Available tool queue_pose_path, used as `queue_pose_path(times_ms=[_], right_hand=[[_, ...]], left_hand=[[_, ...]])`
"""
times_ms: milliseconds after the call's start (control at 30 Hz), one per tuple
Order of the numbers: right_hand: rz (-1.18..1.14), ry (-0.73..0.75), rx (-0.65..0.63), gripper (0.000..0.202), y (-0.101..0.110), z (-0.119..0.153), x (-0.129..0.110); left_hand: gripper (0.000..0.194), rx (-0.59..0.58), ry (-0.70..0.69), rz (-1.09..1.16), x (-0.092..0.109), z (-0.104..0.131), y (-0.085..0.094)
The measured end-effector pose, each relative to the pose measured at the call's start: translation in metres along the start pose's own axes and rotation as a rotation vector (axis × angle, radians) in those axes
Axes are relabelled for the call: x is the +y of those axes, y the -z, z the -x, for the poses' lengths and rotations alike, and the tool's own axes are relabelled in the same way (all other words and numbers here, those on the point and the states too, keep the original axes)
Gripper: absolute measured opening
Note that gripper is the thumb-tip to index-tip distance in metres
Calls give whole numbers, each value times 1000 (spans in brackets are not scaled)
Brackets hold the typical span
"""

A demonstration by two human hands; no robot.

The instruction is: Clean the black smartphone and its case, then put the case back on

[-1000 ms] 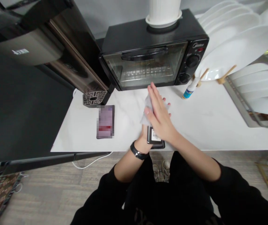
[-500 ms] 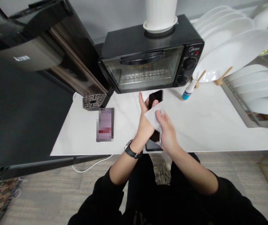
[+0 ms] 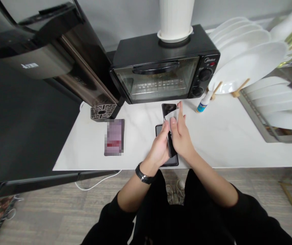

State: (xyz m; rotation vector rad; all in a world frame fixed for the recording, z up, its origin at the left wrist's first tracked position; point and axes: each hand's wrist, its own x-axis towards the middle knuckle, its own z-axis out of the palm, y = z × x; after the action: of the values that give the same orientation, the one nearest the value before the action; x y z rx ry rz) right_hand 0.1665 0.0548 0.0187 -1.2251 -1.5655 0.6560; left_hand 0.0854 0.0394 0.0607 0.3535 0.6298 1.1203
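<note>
A black phone [image 3: 168, 108] is held above the counter between my two hands. My left hand [image 3: 159, 147], with a black watch on the wrist, grips it from the left side. Against its face, my right hand [image 3: 182, 135] presses a white cloth [image 3: 173, 116], fingers pointing away from me and thumb on the cloth. Below the phone, a flat dark-edged device [image 3: 159, 129] lies on the white counter [image 3: 140, 136], partly covered by my hands. A purple box-like item [image 3: 114, 137], blurred out in part, lies to the left.
Behind my hands stands a black toaster oven [image 3: 156, 81] with a white pot [image 3: 176, 20] on top. A dispenser [image 3: 95, 85] is at the left. At the right are a small bottle [image 3: 203, 103], upright white plates [image 3: 250, 68] and a metal dish rack [image 3: 256, 117].
My left hand has turned and moved nearer me, now at the phone's side. My right hand has swung more upright with the cloth. More of the device below shows.
</note>
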Motion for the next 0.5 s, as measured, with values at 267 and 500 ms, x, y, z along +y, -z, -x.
queue_pose_path(times_ms=[267, 500], right_hand=[[145, 266, -146, 71, 11, -17, -10], [180, 364, -275, 75, 3, 12, -31]], left_hand=[[55, -22, -115, -45, 1, -1, -17], [64, 185, -95, 9, 11, 6, -11]])
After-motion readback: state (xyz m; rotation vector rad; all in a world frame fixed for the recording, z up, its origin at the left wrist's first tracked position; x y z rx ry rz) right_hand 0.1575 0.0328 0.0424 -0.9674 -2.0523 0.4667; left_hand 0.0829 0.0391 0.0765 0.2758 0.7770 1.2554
